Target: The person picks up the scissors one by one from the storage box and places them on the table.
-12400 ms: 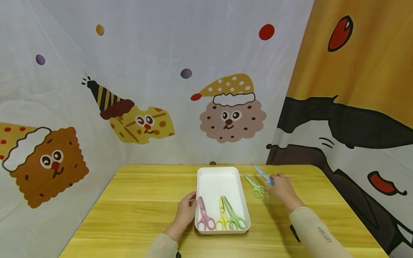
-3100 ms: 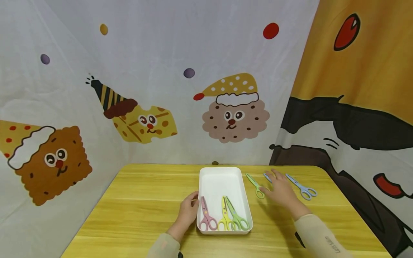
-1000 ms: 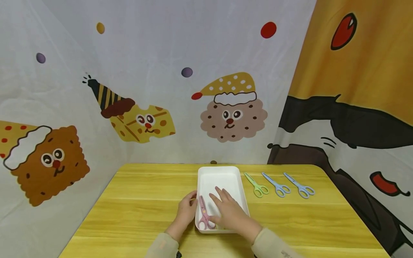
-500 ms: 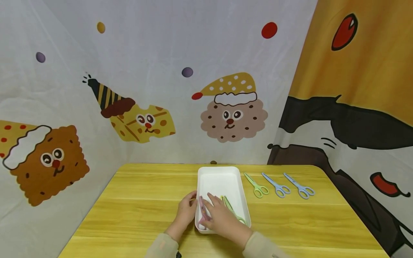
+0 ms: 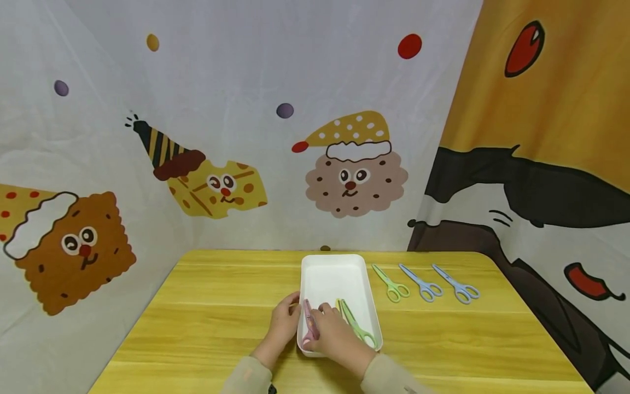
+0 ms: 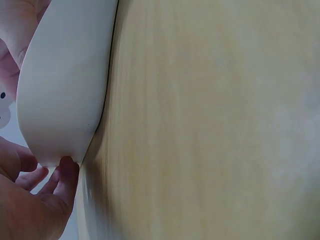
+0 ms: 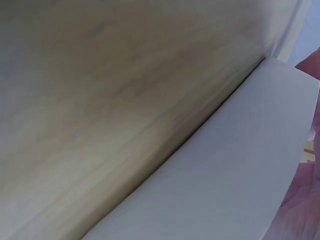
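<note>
Pink plastic scissors with loop handles (image 5: pixel 310 324) are lying near the left wall inside a white rectangular tray (image 5: pixel 332 276), and the right hand (image 5: pixel 337 336) is holding them with curled fingers. The left hand (image 5: pixel 284 323) is gripping the tray's left wall between thumb and fingers, probably to prevent sliding. Toward the tray's right wall, green plastic scissors (image 5: pixel 351 318) are resting; yellow scissors (image 5: pixel 338 302) are mostly hiding behind the right hand. Right of the tray, light-green scissors (image 5: pixel 390 283) and two pairs of blue scissors (image 5: pixel 416 280) are lying in a row, slanting alike, perhaps to keep each pair separate.
</note>
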### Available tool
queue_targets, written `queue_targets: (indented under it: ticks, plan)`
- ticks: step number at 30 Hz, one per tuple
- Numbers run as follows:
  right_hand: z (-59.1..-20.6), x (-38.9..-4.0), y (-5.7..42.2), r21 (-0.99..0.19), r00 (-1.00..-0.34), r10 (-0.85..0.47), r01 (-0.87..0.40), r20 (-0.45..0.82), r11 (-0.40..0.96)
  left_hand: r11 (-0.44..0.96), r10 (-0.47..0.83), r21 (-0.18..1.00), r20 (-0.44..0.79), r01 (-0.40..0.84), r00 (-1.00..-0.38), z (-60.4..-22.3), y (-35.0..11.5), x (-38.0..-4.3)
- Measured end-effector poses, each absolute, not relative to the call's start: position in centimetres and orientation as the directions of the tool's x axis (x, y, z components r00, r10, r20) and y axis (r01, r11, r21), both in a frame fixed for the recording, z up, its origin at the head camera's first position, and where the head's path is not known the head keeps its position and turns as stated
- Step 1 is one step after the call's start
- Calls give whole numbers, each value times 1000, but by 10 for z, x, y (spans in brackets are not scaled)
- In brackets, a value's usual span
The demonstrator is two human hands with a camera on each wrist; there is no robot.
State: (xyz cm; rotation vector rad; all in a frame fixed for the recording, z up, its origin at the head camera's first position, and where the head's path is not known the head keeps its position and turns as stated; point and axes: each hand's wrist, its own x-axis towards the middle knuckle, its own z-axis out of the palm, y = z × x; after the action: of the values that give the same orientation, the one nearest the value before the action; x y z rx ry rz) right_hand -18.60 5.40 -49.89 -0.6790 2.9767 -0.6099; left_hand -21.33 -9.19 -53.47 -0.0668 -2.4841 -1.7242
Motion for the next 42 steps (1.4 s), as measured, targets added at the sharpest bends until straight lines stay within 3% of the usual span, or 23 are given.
queue_targets:
  ticks: [11, 30, 42]
  plan:
    - [-500, -190, 45, -335, -931, -365, -339, -14, 879, 362, -30, 926, 125, 106, -992, -532, -93, -213]
    - [-503, -197, 50, -279, -940, -340, -334, 29, 900, 365, -23, 921, 152, 134, -988, -535, -94, -214]
    - [-507, -197, 49, -271, -967, -254, -243, -7, 931, 378, -42, 918, 149, 122, -988, -534, -91, -213]
